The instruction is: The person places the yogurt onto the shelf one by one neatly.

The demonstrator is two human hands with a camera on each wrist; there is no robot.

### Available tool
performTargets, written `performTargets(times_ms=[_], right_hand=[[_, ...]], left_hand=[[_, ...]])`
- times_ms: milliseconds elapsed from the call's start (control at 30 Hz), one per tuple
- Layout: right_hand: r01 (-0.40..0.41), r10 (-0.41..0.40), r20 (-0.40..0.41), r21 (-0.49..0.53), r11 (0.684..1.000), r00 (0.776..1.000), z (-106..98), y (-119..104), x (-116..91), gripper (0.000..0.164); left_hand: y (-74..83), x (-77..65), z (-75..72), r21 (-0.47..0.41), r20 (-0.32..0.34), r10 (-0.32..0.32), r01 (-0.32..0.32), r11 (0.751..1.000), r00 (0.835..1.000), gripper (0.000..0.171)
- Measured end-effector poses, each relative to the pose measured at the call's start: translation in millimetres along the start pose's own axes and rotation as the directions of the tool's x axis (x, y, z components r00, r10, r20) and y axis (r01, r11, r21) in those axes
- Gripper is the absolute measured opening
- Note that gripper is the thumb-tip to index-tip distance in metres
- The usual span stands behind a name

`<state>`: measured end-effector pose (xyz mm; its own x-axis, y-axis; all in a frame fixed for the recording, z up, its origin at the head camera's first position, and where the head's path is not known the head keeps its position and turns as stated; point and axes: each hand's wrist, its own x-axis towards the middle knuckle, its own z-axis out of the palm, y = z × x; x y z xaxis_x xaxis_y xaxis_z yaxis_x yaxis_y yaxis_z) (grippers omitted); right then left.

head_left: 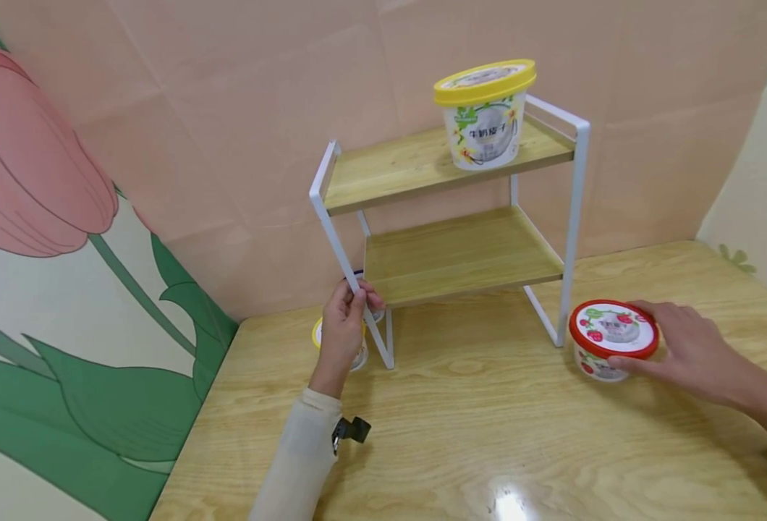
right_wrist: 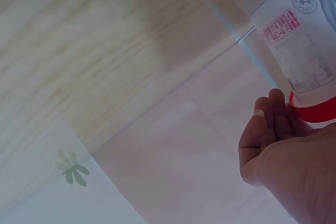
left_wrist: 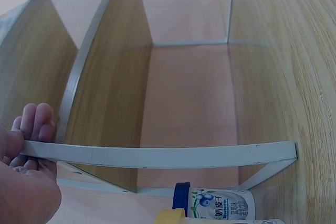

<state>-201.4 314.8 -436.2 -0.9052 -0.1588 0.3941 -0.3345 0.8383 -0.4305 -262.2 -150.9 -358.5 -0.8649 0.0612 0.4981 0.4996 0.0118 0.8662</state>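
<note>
A two-tier shelf [head_left: 464, 253] with wood-look boards and a white metal frame stands on the table. My left hand [head_left: 341, 329] grips its left front leg [left_wrist: 173, 157] between thumb and fingers, near the lower board. Over to the right, my right hand [head_left: 699, 354] holds a tub with a red lid [head_left: 613, 329], thumb at the front and fingers round the far side. This tub is upright beside the right leg; whether it touches the table I cannot tell. A larger tub with a yellow lid [head_left: 484, 119] sits on the top board's right part.
Left of the shelf, partly hidden by my left hand, stand a blue-lidded tub [left_wrist: 220, 204] and another yellow-lidded tub [head_left: 359, 358]. Behind the table [head_left: 462, 434] is a pink wall covering [head_left: 240, 108]. A tulip-patterned panel [head_left: 38, 152] borders the left side.
</note>
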Motion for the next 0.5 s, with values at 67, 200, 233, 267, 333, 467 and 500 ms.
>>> performTargets(times_ms=[67,200,233,267,333,467,500], right_hand=[[0.002,-0.002,-0.004,0.005,1.0,1.0,0,-2,-3,0.091],[0.011,-0.011,-0.003,-0.006,1.0,1.0,-1,-3,-7,0.091],[0.013,-0.013,-0.002,-0.01,1.0,1.0,-1,-4,-8,0.092],[0.016,-0.016,-0.001,-0.016,1.0,1.0,-1,-4,-8,0.093],[0.019,-0.019,0.0,-0.021,1.0,1.0,0,-4,-10,0.094],[0.014,-0.014,0.008,-0.01,1.0,1.0,0,-6,-13,0.094],[0.01,-0.01,0.012,0.002,1.0,1.0,0,-7,-13,0.094]], left_hand=[[0.2,0.1,0.0,-0.003,-0.001,-0.006,0.006,1.0,1.0,0.019],[0.5,0.0,-0.2,0.001,-0.001,-0.016,0.016,1.0,1.0,0.019],[0.7,-0.1,-0.2,0.004,-0.002,-0.018,0.018,1.0,1.0,0.019],[0.8,-0.2,-0.2,0.008,-0.004,-0.019,0.019,1.0,1.0,0.019],[1.1,-0.1,-0.2,0.015,-0.005,-0.018,0.018,1.0,1.0,0.019],[1.5,0.0,-0.2,0.018,-0.003,-0.017,0.017,1.0,1.0,0.018],[1.6,0.0,-0.1,0.019,-0.002,-0.017,0.017,1.0,1.0,0.018]])
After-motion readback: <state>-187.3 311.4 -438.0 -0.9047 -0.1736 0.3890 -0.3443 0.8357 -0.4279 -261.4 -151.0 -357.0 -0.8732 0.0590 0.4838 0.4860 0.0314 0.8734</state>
